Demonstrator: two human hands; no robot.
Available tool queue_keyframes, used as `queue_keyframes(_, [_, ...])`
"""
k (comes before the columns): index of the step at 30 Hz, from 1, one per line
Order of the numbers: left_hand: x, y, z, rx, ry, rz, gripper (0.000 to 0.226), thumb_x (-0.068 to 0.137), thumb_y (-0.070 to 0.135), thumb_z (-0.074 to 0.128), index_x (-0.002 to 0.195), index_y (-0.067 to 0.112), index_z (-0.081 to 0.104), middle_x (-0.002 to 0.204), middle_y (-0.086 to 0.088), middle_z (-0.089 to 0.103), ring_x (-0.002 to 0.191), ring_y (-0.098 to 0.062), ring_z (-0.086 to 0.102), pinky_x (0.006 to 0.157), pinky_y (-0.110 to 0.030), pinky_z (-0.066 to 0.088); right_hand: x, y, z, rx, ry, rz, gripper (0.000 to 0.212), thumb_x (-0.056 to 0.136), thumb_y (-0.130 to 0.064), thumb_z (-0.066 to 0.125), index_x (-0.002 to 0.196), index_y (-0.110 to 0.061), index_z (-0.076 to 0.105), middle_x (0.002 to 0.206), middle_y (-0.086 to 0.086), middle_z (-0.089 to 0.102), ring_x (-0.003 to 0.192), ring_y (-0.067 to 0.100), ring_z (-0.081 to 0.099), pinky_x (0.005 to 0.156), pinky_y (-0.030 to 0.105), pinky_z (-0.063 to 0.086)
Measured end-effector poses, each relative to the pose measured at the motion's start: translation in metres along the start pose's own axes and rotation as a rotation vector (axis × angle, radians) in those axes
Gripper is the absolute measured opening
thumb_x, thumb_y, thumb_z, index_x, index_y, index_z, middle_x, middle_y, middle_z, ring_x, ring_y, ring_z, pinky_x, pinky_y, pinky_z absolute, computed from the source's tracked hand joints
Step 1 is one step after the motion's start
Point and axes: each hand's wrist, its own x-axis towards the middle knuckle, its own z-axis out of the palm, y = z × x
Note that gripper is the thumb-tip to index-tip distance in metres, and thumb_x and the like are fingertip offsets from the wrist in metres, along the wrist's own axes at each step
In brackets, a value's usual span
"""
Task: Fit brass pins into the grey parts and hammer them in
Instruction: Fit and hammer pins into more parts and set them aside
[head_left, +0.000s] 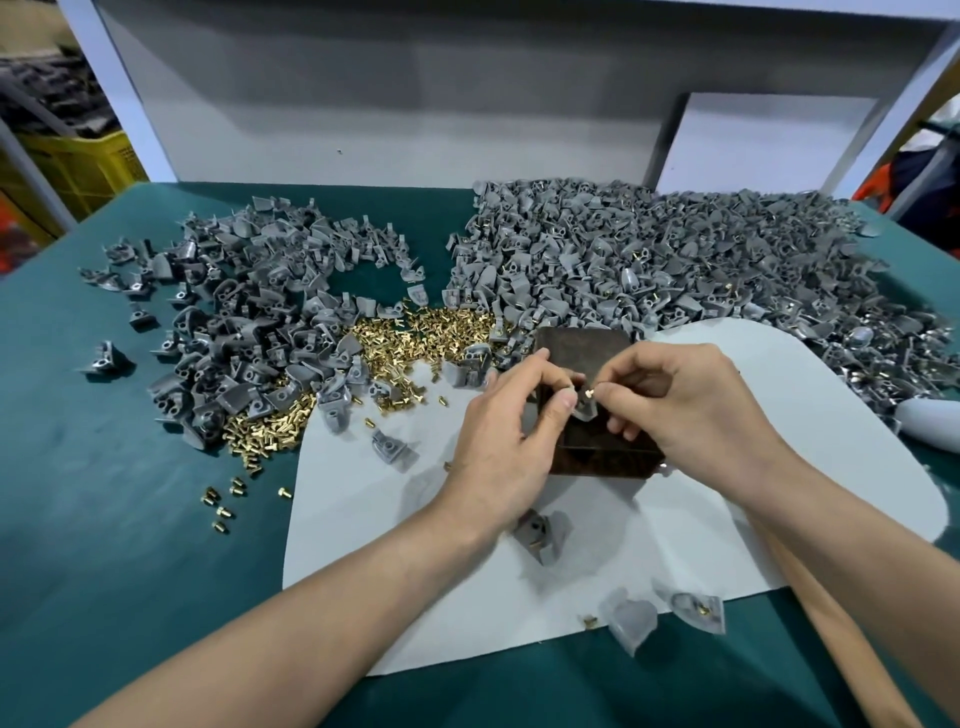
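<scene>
My left hand (511, 431) pinches a small grey part (586, 410) over a dark brown metal block (597, 395). My right hand (680, 405) holds a brass pin (589, 393) between thumb and forefinger, right at the top of that part. A heap of loose brass pins (410, 338) lies behind and left of my hands. Grey parts are piled at the left (249, 322), and a larger pile, some with pins showing, fills the back right (649, 260). No hammer head is visible.
A pale sheet (415, 545) covers the green table (130, 545) under my hands. Loose grey parts lie on it near the front (543, 532), (631, 623), (698, 613). A wooden handle (831, 623) runs under my right forearm. A white rounded object (930, 426) sits at the right edge.
</scene>
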Motion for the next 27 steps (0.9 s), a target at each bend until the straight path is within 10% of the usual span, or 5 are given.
queue_keyframes(15, [0.003, -0.001, -0.001, -0.036, 0.017, -0.009, 0.007, 0.092, 0.014, 0.061, 0.087, 0.018, 0.064, 0.113, 0.005, 0.068, 0.129, 0.002, 0.043, 0.108, -0.032, 0.036, -0.001, -0.011, -0.003, -0.332, -0.027, -0.226, 0.01, 0.075, -0.001, 0.074, 0.071, -0.009, 0.069, 0.057, -0.009, 0.057, 0.062, 0.009, 0.056, 0.052, 0.009, 0.041])
queue_keyframes(22, [0.004, 0.005, -0.004, -0.196, 0.059, -0.041, 0.007, 0.086, 0.014, 0.069, 0.086, 0.018, 0.063, 0.086, 0.006, 0.067, 0.09, -0.004, 0.061, 0.085, -0.024, 0.046, 0.003, -0.005, -0.008, -0.047, -0.131, 0.031, 0.01, 0.08, -0.009, 0.07, 0.073, -0.015, 0.067, 0.048, 0.002, 0.059, 0.038, 0.01, 0.047, 0.035, 0.031, 0.045])
queue_keyframes(27, [0.005, 0.001, -0.003, -0.188, 0.055, 0.045, 0.011, 0.087, 0.01, 0.068, 0.086, 0.015, 0.058, 0.086, -0.006, 0.064, 0.091, -0.017, 0.061, 0.086, -0.034, 0.048, 0.0, -0.005, -0.003, -0.2, -0.048, -0.085, 0.011, 0.076, -0.015, 0.072, 0.069, -0.022, 0.067, 0.054, -0.011, 0.063, 0.044, 0.004, 0.054, 0.04, 0.012, 0.041])
